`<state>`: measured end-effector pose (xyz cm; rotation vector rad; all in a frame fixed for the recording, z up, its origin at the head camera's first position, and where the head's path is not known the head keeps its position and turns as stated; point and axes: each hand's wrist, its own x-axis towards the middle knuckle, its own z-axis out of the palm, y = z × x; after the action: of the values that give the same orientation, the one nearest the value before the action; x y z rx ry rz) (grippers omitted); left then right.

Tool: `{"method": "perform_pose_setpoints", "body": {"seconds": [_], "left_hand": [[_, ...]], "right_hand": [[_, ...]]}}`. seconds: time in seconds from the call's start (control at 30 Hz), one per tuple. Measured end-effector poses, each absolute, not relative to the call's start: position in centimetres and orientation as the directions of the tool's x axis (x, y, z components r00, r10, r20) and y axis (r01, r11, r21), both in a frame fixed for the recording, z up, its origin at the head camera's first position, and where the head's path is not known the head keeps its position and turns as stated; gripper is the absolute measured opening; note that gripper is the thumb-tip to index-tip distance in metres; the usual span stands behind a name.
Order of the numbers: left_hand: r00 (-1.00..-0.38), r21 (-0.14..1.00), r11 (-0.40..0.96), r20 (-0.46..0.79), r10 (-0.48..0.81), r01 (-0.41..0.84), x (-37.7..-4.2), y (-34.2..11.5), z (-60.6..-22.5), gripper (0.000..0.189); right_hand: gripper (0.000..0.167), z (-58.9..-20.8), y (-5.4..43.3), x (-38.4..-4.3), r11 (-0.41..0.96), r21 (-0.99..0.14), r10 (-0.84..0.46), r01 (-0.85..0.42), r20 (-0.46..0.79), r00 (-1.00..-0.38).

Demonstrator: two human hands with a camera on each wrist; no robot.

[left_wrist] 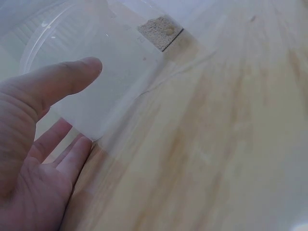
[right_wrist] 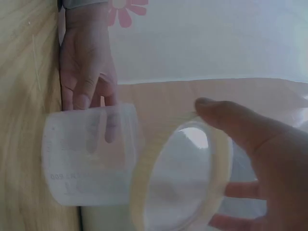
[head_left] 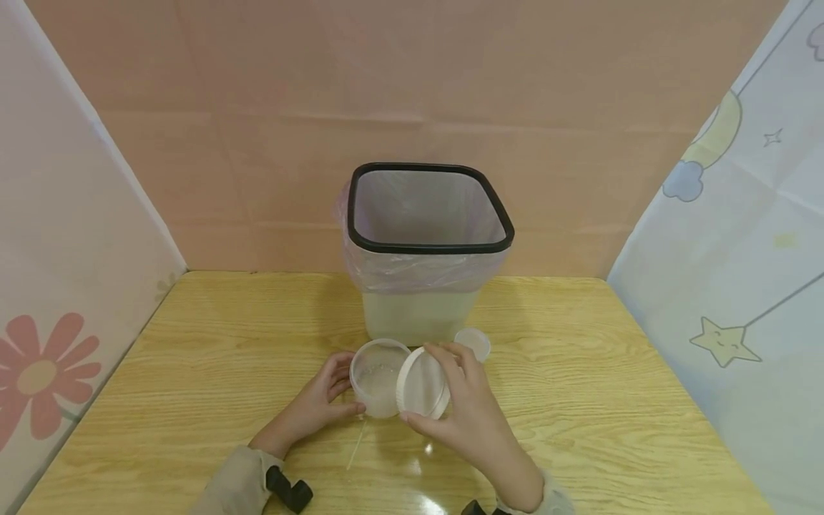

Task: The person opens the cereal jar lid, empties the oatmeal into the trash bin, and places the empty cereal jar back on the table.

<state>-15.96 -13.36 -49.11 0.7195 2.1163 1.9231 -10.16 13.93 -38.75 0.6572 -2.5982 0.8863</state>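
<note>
My left hand [head_left: 315, 400] grips a clear plastic measuring cup [head_left: 380, 383] upright on the table, thumb on the near side and fingers around the left. Printed markings show on the cup's wall in the right wrist view. My right hand [head_left: 466, 408] pinches a round lid [right_wrist: 139, 192] by its edge between thumb and fingers. The lid has a cream ribbed rim and a see-through middle, and is tilted on edge at the cup's right side. In the left wrist view, the left thumb [left_wrist: 77, 77] lies against the cup wall.
A bin [head_left: 418, 315] with a black rim and a thin plastic liner stands behind the cup. At its right front lies a small white round piece [head_left: 473, 343]. A thin pale stick [head_left: 356, 445] lies on the wood-grain table [head_left: 225, 357]. Printed cloths hang around the table.
</note>
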Motion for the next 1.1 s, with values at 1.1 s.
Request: {"method": "perform_pose_setpoints", "body": {"seconds": [1.1], "left_hand": [[-0.855, 0.967, 0.040, 0.202, 0.477, 0.251, -15.9, -13.3, -49.4, 0.080]], "right_hand": [[0.093, -42.5, 11.9, -13.3, 0.284, -0.542, -0.303, -0.791, 0.732, -0.610]]}}
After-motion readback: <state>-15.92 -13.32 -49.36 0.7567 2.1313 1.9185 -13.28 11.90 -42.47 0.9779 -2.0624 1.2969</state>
